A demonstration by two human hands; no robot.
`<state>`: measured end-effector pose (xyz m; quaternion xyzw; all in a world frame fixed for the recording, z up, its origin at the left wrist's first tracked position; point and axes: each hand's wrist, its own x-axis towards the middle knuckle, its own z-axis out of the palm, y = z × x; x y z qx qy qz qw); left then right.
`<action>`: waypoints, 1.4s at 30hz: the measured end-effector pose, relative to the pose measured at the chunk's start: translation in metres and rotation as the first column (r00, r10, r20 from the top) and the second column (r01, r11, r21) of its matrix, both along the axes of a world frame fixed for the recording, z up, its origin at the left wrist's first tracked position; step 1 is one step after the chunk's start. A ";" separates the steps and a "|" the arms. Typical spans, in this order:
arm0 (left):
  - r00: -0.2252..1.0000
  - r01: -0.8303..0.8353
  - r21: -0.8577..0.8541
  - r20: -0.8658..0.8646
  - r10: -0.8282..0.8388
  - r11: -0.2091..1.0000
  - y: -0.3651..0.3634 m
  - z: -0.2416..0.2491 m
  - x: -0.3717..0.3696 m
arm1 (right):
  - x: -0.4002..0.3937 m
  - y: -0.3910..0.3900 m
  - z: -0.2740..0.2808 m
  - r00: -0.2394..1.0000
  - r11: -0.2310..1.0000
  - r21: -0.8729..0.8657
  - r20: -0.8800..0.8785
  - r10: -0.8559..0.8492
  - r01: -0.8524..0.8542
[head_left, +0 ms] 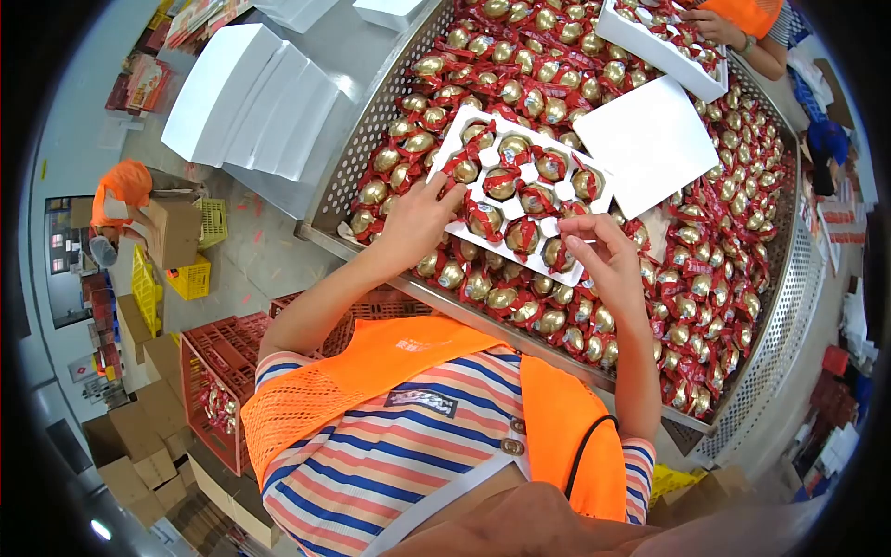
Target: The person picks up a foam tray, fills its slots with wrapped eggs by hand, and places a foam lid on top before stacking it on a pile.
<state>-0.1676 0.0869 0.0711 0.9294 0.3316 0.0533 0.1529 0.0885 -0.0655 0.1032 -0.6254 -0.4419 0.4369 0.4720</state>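
A white foam tray lies tilted across the heap in front of me, its pockets filled with round gold items in red-ended wrappers. At the tray's left side, my left hand grips the edge, fingertips reaching over a corner pocket. My right hand is at the near right corner, thumb and forefinger apart beside a wrapped item, with nothing visible between them. A flat white foam sheet rests on the heap just beyond the tray's right end.
The heap fills a perforated metal bin. Stacked white foam boxes stand on the metal surface at left. Across the bin, a co-worker's hand is at another foam box. Red crates stand near my left side; another person bends over a carton.
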 end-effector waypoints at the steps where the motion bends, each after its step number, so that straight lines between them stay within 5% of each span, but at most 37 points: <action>1: 0.999 0.047 0.070 0.000 -0.047 0.996 0.000 -0.003 -0.001 | 0.001 -0.001 -0.002 1.000 1.000 -0.002 0.003 0.013 -0.013; 4: 0.991 0.109 0.033 0.075 -0.111 0.993 0.007 0.001 -0.008 | 0.000 -0.002 -0.006 0.999 0.999 -0.010 0.005 0.044 -0.044; 8: 0.997 0.034 -0.360 0.081 -0.005 0.932 0.027 0.014 -0.019 | 0.001 -0.003 -0.007 0.998 0.998 -0.007 -0.008 0.068 -0.068; 20: 0.907 0.390 0.131 -0.224 -0.356 0.911 0.017 0.000 -0.003 | 0.007 0.000 -0.003 0.985 0.983 -0.072 0.033 0.170 -0.168; 24: 0.954 0.241 -0.145 -0.147 -0.262 0.960 0.027 0.014 -0.002 | 0.013 -0.005 -0.005 0.991 0.989 -0.077 0.036 0.130 -0.127; 27: 0.922 0.385 0.175 -0.126 -0.367 0.906 0.019 0.006 -0.005 | 0.023 -0.007 -0.006 0.991 0.994 -0.056 0.082 0.101 -0.097; 31: 0.869 0.493 0.238 -0.185 -0.459 0.837 0.009 -0.005 0.011 | 0.035 -0.007 -0.007 0.978 0.994 -0.101 0.203 0.053 -0.033; 36: 0.883 0.434 0.018 -0.209 -0.421 0.901 0.029 -0.002 0.002 | 0.043 -0.013 -0.014 0.906 0.992 -0.076 0.419 -0.061 0.102; 39: 0.983 0.177 -0.203 -0.017 -0.184 0.963 0.039 0.029 0.010 | 0.041 -0.011 -0.023 0.849 0.993 -0.026 0.522 -0.084 0.114; 40: 0.973 0.178 0.025 0.146 -0.179 0.984 0.048 0.022 0.010 | 0.036 -0.007 -0.023 0.837 0.993 0.023 0.535 -0.111 0.117; 42: 0.966 -0.035 -0.053 0.253 0.048 0.998 0.061 0.015 0.015 | 0.028 0.003 -0.025 0.749 0.997 0.080 0.659 -0.069 0.020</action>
